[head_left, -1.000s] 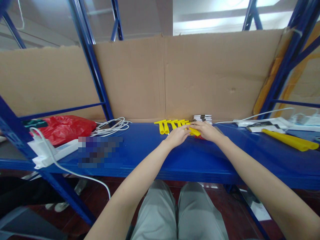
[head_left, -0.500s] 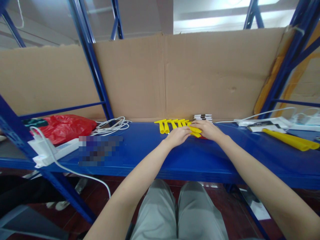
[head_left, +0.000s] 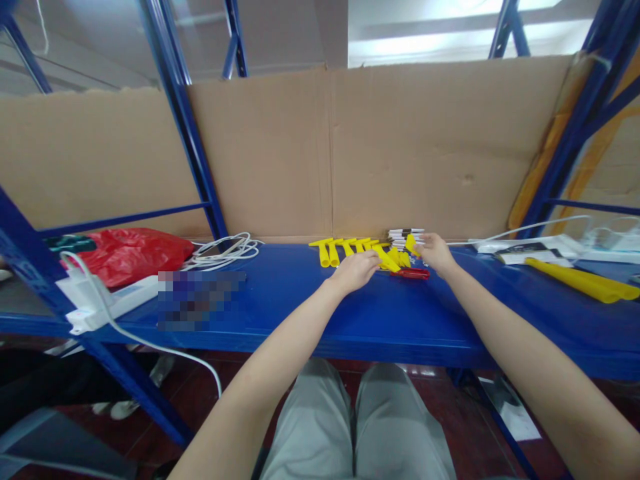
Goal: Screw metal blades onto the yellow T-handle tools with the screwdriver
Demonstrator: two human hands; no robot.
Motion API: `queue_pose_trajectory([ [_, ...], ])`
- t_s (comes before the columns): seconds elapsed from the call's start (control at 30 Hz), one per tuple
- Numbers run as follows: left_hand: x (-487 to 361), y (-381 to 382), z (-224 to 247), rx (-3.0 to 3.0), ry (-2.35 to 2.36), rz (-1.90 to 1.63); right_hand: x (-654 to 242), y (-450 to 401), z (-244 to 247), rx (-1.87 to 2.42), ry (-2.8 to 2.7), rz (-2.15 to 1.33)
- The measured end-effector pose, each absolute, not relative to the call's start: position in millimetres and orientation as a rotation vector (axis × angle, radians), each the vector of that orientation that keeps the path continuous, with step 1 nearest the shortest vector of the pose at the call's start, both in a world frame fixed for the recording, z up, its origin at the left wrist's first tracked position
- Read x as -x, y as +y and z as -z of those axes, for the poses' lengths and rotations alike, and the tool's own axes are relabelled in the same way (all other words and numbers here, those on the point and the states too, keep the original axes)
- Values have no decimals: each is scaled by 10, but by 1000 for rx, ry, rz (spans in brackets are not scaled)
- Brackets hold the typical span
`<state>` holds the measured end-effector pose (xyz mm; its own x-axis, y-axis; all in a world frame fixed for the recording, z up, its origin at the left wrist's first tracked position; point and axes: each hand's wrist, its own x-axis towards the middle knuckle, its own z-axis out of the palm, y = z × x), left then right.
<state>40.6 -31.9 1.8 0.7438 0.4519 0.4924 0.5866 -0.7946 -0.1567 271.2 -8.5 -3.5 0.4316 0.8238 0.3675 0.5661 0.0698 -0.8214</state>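
several yellow t-shaped pieces (head_left: pixel 333 256) lie in a row at the back of the blue shelf (head_left: pixel 290 293), right hand (head_left: pixel 436 253) pinching a small yellow part (head_left: pixel 411 244) by the white stack (head_left: pixel 399 233); step in hand looks like part-picking, next move likely calls for a light fingertip hold. left hand (head_left: pixel 356 269) curls at the row's right end, no telling if it grips, its underside hidden.

Strong overhead light is cast from the pale ceiling (head_left: pixel 465 48) at upper right, where detail is washed out, while the floor (head_left: pixel 195 400) is left dim. Blue posts (head_left: pixel 187 127) are slanted by wide-angle distortion.
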Motion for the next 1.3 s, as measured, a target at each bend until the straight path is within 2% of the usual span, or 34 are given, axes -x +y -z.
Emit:
queue_pose_trajectory([
  [0.33, -414, -313, -11, 2628, -792, 637, -2729, 16, 91, 1720, -1150, -437],
  [0.6, -411, -299, -4, 2631, -788, 661, -2762, 166, 193, 1735, -1308, -393],
  [1.3, -412, -317, -14, 2626, -815, 638, -2902, 206, 247, 2004, -1804, 82],
])
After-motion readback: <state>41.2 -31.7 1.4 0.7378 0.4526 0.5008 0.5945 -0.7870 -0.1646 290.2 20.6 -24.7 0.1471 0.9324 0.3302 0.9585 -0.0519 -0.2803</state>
